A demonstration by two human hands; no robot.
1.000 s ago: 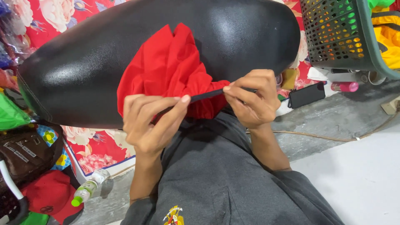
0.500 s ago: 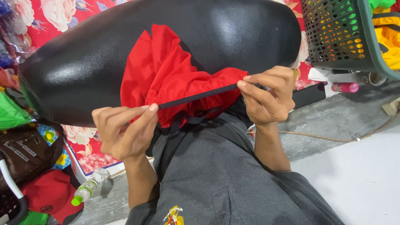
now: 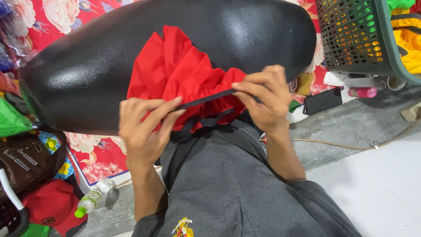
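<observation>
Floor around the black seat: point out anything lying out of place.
A clear plastic bottle with a green cap lies tipped on its side on the grey concrete floor, beside a red cap. A dark phone also lies there.

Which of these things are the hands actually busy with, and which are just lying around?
In use:
left hand
right hand
red cloth
black drawstring
black seat

Lying about:
green basket
plastic bottle
red cap
phone
pink bottle

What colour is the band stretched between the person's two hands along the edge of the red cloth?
The band is black, seen in the head view.
</observation>
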